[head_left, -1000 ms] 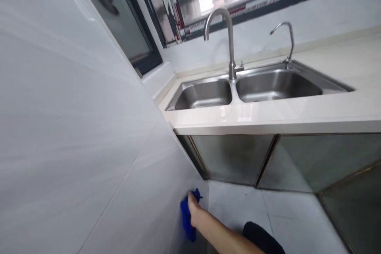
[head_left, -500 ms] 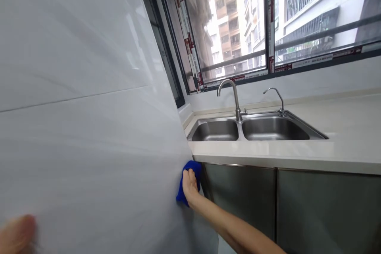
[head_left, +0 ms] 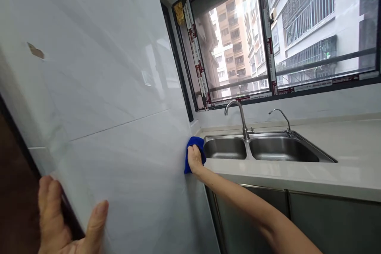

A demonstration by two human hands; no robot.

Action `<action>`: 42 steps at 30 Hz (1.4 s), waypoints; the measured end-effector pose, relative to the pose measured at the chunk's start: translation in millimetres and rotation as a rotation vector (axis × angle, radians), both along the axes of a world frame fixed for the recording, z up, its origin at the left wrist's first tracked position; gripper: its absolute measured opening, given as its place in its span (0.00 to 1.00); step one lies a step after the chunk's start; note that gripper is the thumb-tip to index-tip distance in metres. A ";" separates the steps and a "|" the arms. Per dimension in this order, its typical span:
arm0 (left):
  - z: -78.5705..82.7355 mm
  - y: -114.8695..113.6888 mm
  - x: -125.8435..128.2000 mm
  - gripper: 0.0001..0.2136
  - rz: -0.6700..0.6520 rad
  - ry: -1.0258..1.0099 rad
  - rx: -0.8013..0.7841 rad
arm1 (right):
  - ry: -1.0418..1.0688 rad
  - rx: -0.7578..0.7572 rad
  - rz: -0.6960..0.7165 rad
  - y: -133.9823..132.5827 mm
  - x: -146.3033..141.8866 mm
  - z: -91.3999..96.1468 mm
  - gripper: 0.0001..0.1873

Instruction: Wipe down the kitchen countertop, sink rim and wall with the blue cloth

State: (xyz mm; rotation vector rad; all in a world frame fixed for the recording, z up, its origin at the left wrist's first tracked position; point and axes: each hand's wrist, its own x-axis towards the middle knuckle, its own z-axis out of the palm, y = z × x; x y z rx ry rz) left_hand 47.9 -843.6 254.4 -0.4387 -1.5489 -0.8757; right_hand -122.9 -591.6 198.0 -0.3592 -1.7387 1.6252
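My right hand (head_left: 195, 159) grips a blue cloth (head_left: 189, 166) and presses it to the white tiled wall (head_left: 127, 174), right beside the left end of the countertop. Part of the cloth spreads out past the fingers. At the lower left, my left hand (head_left: 68, 222) has its thumb and fingers spread apart, near the wall's outer edge by a dark brown surface. Nothing is in it. Whether it touches the wall I cannot tell.
A double-bowl steel sink (head_left: 248, 147) with a tall faucet (head_left: 242, 121) and a thin small tap (head_left: 282, 117) is set into the pale countertop (head_left: 354, 166). Dark cabinet doors (head_left: 333, 218) stand below. A window (head_left: 235, 47) with taped frames is behind.
My right hand has slid up the wall with the cloth, from below the countertop to beside it. My left hand has come further into view, and the view has tilted up and left.
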 end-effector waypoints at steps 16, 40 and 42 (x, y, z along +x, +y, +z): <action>-2.3 -7.8 4.3 0.35 -0.029 -0.042 -0.035 | 0.546 0.549 0.041 -71.8 86.8 199.4 0.13; -12.2 -17.4 -2.1 0.32 -0.260 -0.092 0.162 | 1.228 1.294 0.029 -127.8 127.1 35.4 0.18; -14.4 -19.3 -5.5 0.30 -0.234 -0.007 0.070 | 1.256 1.298 0.013 -125.5 125.1 53.8 0.19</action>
